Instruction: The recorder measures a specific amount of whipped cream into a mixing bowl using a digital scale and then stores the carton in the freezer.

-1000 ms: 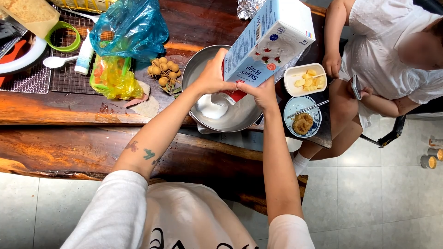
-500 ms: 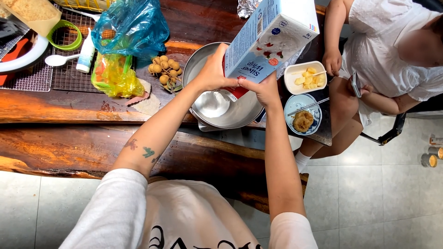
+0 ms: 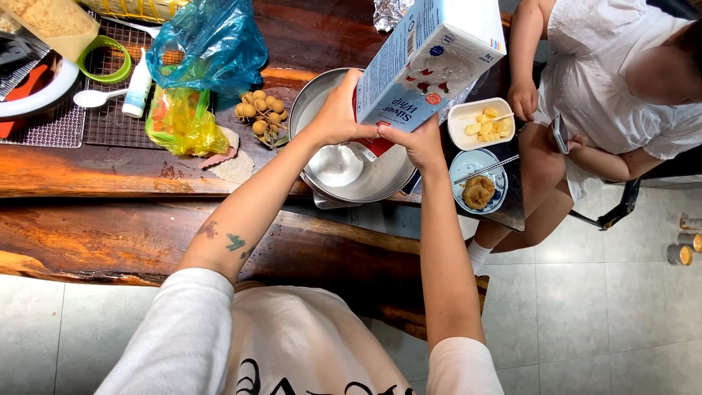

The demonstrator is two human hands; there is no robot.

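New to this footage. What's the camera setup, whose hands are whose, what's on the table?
There is no machine here: a person wears one camera on the head, looking down at their own two bare arms. The left hand and right hand together grip a tilted white and blue carton over a metal bowl that holds some white liquid. The bowl stands on a dark wooden table. Nearby lie a blue plastic bag, a yellow bag, a cluster of small round brown fruits, a white dish of yellow pieces and a blue bowl holding a brown patty. A second person in white sits at the right.
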